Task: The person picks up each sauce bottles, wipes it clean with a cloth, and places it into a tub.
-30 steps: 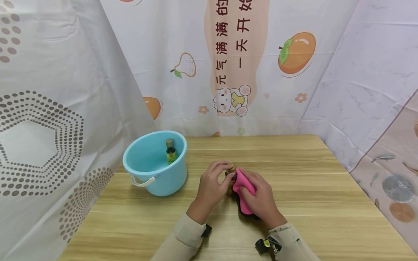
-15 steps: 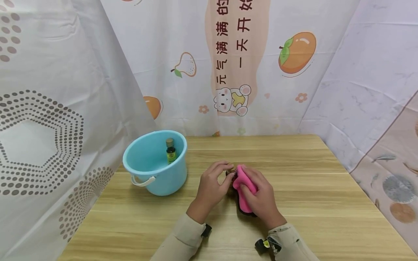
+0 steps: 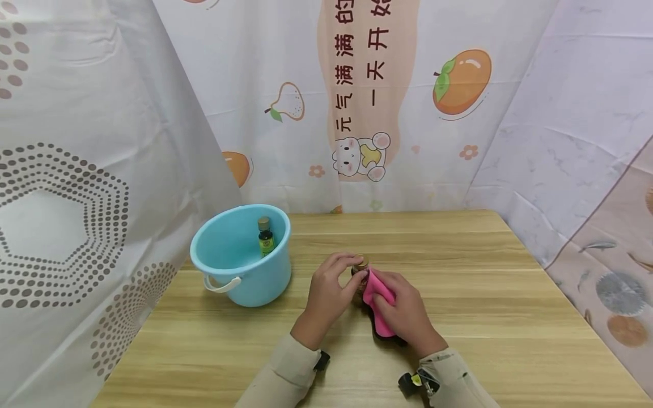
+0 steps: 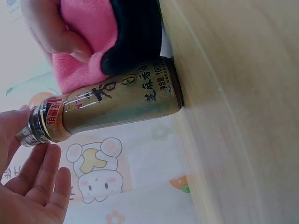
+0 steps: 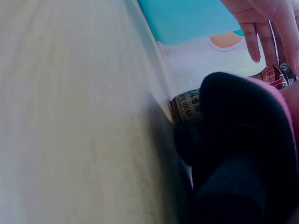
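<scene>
A small sesame oil bottle [image 4: 121, 100] with a gold label stands upright on the table. My left hand [image 3: 328, 294] pinches it by the neck and cap between thumb and fingers, seen at the left of the left wrist view. In my right hand [image 3: 408, 310] is a cloth [image 3: 382, 320], pink on one face and black on the other. Its pink side lies against the bottle's flank. In the right wrist view the cloth's black face [image 5: 243, 140] covers much of the bottle.
Left of my hands stands a light blue bucket [image 3: 255, 283] with a white handle [image 3: 222, 285]. Inside it leans a dark bottle [image 3: 266, 241] with a green-yellow label. A printed curtain [image 3: 306, 136] hangs behind the wooden table [image 3: 459, 272].
My right hand and the cloth shifted slightly up along the bottle, then back down. The left hand keeps its hold on the neck, and the bucket stays put.
</scene>
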Available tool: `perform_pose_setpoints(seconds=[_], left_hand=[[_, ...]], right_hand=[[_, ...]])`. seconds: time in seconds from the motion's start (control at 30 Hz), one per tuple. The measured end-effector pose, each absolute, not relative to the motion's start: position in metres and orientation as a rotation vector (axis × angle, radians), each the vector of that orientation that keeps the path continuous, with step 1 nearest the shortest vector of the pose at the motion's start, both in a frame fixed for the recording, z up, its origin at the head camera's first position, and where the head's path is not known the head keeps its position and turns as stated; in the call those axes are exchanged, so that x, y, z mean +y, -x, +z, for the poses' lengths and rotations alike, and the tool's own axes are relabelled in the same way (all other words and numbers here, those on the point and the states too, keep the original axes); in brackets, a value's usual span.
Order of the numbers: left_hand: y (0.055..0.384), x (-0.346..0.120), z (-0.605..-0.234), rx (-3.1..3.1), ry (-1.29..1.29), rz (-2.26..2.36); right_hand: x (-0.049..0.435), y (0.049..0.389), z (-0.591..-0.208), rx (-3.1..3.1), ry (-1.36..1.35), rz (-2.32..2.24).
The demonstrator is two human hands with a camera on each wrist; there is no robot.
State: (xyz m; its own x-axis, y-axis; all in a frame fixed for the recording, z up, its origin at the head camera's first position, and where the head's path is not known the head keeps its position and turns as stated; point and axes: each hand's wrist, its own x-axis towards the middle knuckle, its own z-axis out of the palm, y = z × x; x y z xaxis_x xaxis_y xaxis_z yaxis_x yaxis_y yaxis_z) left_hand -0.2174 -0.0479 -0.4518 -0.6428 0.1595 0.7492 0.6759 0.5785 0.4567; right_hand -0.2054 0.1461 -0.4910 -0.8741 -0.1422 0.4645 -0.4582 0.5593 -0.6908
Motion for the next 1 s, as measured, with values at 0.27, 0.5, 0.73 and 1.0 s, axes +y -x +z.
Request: perform_pose_setpoints(seconds=[0.27, 0.5, 0.73, 1.0], left_hand=[[0.2166, -0.0489, -0.4505, -2.149, 0.66, -1.011], [0.2158, -0.0493, -0.4493, -2.15, 0.689, -1.042], [0.2168, -0.0486, -0.4499, -2.14, 0.71, -1.056], [0.2182, -0.0495, -0.4526, -2.13, 0.735, -1.067]], right_hand=[[0.1451, 0.2039, -0.4887, -2.532, -0.454, 1.199], [0.1458, 0.2055, -0.4894, -2.403, -0.501, 1.201], [0.1467, 0.2072, -0.4886, -2.222, -0.578, 1.209], [0.146, 0.2062, -0.4851, -2.131, -0.592, 1.276]])
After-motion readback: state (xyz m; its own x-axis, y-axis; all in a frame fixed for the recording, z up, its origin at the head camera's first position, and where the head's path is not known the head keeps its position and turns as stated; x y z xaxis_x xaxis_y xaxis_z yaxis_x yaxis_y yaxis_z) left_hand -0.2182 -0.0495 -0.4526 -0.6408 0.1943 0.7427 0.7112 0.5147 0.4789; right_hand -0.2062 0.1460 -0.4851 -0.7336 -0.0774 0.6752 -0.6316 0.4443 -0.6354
